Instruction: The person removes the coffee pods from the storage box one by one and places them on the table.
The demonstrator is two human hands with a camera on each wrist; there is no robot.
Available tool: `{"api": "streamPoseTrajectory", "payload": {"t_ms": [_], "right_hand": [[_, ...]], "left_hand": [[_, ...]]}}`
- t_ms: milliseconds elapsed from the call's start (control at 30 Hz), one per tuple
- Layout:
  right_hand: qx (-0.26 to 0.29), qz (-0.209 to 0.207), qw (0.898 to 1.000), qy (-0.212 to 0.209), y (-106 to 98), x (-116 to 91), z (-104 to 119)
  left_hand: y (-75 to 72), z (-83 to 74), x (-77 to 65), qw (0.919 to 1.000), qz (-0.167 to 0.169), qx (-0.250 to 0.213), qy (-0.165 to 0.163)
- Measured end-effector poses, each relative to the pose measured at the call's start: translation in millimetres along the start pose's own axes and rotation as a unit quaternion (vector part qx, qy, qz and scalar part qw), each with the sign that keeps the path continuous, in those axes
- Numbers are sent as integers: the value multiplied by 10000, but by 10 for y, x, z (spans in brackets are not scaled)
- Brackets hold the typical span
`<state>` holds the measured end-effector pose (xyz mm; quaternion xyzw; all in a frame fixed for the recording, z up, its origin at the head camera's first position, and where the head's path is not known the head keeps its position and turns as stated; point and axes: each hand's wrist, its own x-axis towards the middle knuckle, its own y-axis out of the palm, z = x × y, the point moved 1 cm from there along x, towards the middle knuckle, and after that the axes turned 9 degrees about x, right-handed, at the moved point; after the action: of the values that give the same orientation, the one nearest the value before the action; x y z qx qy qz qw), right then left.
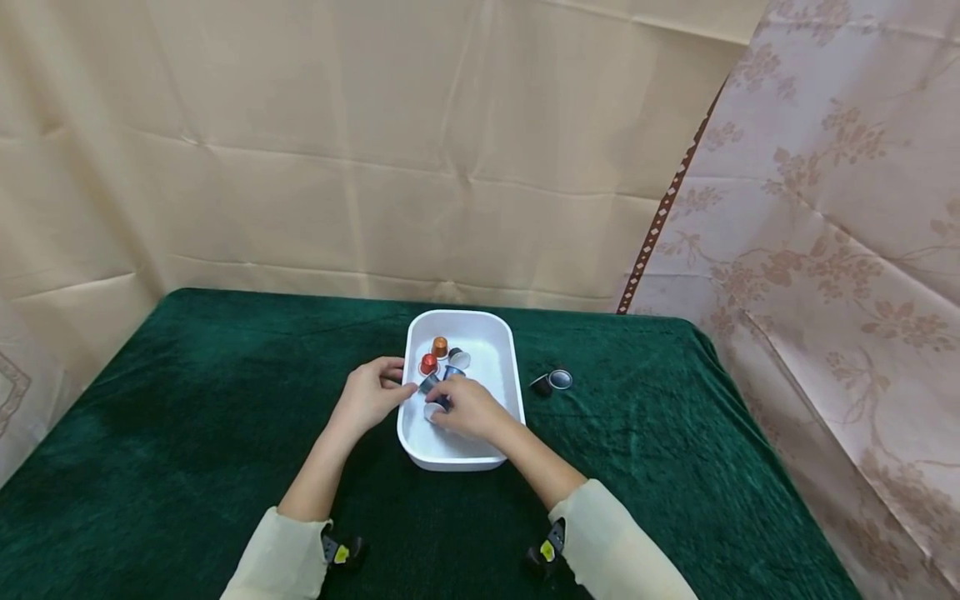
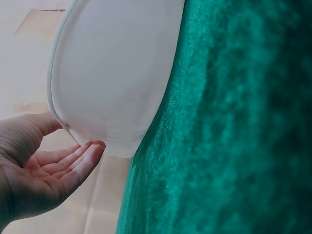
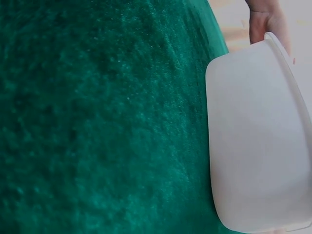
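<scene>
Beige fabric point(image 1: 337, 167) hangs behind the green-covered surface point(image 1: 225, 417). At the white tray point(image 1: 472, 446), the left hand point(image 1: 369, 395) straddles the left rim in its grip; the right hand point(image 1: 471, 406), grip narrow, pinches a dark blue capsule point(image 1: 443, 402) inside. Red point(image 1: 428, 363) and orange capsules point(image 1: 440, 347) stand towards the tray's far left; two dark capsules point(image 1: 559, 380) lie right of it.
</scene>
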<state>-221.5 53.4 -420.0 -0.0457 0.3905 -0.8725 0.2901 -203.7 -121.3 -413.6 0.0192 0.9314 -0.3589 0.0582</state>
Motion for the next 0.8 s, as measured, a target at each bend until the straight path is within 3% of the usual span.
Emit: {"api": "streamPoseTrajectory", "payload": {"t_ms": [800], "right_hand": [[-77,-347,9993,-77,-182,-94,24]], "left_hand": [[-13,-12,-11,9999,69,-78,-25]]}}
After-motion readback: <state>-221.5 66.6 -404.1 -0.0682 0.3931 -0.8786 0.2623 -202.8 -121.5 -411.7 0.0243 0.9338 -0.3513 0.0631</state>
